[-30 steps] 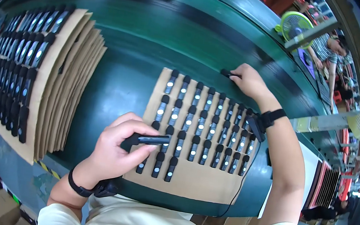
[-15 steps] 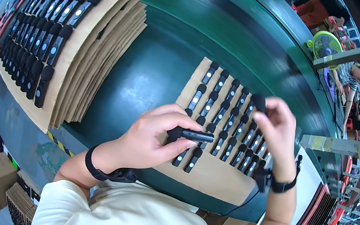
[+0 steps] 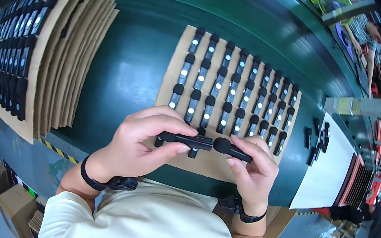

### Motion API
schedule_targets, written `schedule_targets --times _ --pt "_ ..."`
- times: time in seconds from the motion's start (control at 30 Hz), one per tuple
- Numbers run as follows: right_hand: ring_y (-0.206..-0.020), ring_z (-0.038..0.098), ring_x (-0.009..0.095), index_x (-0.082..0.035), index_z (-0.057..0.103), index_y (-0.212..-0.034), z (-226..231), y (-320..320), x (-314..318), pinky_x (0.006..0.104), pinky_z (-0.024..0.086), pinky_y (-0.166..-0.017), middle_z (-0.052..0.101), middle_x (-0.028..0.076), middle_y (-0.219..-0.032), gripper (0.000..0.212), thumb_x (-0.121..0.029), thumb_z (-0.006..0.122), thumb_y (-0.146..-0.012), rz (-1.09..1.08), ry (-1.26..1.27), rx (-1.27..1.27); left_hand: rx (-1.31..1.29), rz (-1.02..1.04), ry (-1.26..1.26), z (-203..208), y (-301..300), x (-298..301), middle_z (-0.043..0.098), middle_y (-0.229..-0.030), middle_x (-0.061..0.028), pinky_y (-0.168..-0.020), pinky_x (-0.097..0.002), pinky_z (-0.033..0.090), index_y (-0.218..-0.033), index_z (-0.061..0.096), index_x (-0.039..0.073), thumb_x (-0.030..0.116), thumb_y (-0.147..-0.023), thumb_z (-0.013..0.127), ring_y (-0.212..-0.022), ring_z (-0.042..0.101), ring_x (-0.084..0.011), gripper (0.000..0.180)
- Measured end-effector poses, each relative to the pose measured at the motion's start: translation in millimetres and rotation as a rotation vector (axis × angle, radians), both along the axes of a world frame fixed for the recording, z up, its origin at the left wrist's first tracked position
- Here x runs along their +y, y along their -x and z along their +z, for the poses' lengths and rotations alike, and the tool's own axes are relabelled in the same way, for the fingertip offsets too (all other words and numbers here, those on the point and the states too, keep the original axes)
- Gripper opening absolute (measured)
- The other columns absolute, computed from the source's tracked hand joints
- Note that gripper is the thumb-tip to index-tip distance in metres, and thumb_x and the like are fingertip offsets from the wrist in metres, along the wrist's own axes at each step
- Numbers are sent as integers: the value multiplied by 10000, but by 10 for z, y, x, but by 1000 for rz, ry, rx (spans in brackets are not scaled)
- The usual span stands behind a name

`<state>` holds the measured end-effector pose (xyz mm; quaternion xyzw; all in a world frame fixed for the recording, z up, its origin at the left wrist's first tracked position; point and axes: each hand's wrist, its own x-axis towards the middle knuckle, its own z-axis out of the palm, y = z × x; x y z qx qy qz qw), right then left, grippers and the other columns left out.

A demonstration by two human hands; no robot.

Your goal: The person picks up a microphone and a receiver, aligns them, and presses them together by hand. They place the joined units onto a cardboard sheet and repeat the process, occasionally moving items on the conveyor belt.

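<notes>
My left hand (image 3: 137, 136) pinches a small black clip-on microphone (image 3: 200, 143) between thumb and fingers, lying level with its foam tip toward the palm. Close beside it, my right hand (image 3: 256, 169) grips another foam-tipped microphone (image 3: 237, 151), its round foam end pointing left at the first one. Both are over the near part of a cardboard sheet (image 3: 215, 170). On that sheet lie rows of similar black microphones (image 3: 218, 81), each with a foam top and a pale round spot. My hands partly cover the nearest row.
To the left stands a tall stack of cardboard sheets (image 3: 70, 53), with rows of microphones (image 3: 25, 57) on top. Several loose microphones (image 3: 318, 142) lie at the right by a white sheet (image 3: 323, 179). A green table (image 3: 123, 75) lies underneath. Another person (image 3: 365, 39) sits at the far right.
My right hand has come from over the sheet's right side, bringing its microphone beside the left one. The view has shifted, showing loose microphones on the right.
</notes>
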<state>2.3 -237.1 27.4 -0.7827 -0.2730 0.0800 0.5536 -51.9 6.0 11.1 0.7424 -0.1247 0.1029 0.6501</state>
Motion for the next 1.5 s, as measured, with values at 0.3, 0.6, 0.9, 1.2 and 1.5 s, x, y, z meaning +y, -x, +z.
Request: schedule_targets --times 0.3,0.6,0.9,1.2,1.5 --pt "-863 580 190 16 642 -999 -96 88 -84 284 455 -771 625 104 -938 312 64 765 -717 -47 -64 -34 14 9 8 -48 65 -60 683 -944 -122 -765 -299 535 -1030 683 -13 -54 -766 736 -863 667 -217 272" --pt "-851 571 190 12 635 -978 -92 120 -49 288 451 -761 604 95 -911 301 69 763 -712 -46 -104 35 91 -37 -12 21 64 -122 681 -976 -153 -789 -303 530 -1024 657 -37 -104 -752 719 -893 668 -221 287" --pt "-777 599 175 6 668 -984 -119 87 -25 267 466 -671 650 91 -886 283 71 765 -726 -28 -135 -54 36 -38 -24 -23 59 -105 694 -972 -161 -786 -305 537 -1023 661 -34 -100 -737 737 -874 682 -242 304" --pt "-779 547 176 19 644 -958 -131 102 -41 278 428 -689 579 83 -870 260 13 764 -727 -19 -108 -36 31 -61 -29 -26 56 -83 696 -980 -166 -792 -316 540 -1026 669 -27 -83 -728 755 -885 686 -256 315" --pt "-801 573 177 19 663 -985 -137 87 -61 268 451 -681 596 101 -921 273 62 751 -731 12 -139 -64 -7 -30 -43 -23 56 -94 695 -984 -162 -796 -326 542 -1021 675 -24 -58 -733 762 -885 684 -263 303"
